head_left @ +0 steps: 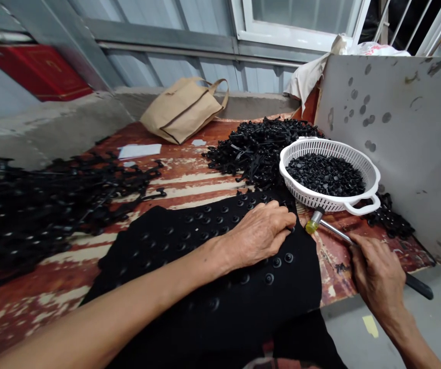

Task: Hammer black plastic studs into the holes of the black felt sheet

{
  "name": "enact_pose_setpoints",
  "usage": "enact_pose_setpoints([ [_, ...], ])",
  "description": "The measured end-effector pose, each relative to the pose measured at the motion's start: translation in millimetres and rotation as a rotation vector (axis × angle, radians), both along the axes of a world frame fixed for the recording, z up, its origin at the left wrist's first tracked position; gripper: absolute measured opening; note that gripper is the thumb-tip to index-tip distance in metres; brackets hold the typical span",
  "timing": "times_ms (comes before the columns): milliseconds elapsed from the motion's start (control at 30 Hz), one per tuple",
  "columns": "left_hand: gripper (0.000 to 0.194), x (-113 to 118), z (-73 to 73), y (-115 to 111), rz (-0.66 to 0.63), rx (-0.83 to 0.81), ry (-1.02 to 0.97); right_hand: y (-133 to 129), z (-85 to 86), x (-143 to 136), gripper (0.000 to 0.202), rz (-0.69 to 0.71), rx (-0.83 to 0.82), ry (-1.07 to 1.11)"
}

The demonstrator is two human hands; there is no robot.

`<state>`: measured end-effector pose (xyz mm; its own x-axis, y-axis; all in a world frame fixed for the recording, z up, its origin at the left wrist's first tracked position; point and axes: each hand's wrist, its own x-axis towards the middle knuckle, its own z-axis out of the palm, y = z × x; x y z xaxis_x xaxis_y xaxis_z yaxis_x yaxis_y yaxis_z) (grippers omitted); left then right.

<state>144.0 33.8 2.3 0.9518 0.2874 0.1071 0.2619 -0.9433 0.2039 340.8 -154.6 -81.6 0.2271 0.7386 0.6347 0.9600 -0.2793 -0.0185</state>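
My right hand point(380, 274) is wrapped round the black handle of a small two-faced hammer point(336, 230). One face of its head is yellow, the other black, and the head hovers beside the white basket. My left hand point(261, 230) rests over a black cloth point(301, 271) with its fingers curled and pressed together at the tips; whatever they pinch is hidden. Rows of small round black pieces point(269, 279) sit on the cloth, around and below the left hand. The cloth hangs over the table's near edge.
A white slotted basket point(372, 179) holds many small black discs. Heaps of black plastic parts lie behind it point(259, 148) and at left point(32, 215). A tan bag point(182, 113) and white paper point(139, 150) lie farther back. A grey panel point(405, 133) borders the right side.
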Motion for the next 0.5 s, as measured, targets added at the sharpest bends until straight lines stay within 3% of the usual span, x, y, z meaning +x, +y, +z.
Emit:
enact_pose_setpoints([
  [267, 0.015, 7.1, 1.2, 2.2, 0.001, -0.014, 0.016, 0.8, 0.3, 0.0, 0.024, -0.006, 0.011, -0.001],
  [500, 0.016, 0.1, 12.5, -6.2, -0.036, -0.036, 0.05, 1.0, 1.1, -1.1, 0.023, 0.002, 0.027, -0.01],
])
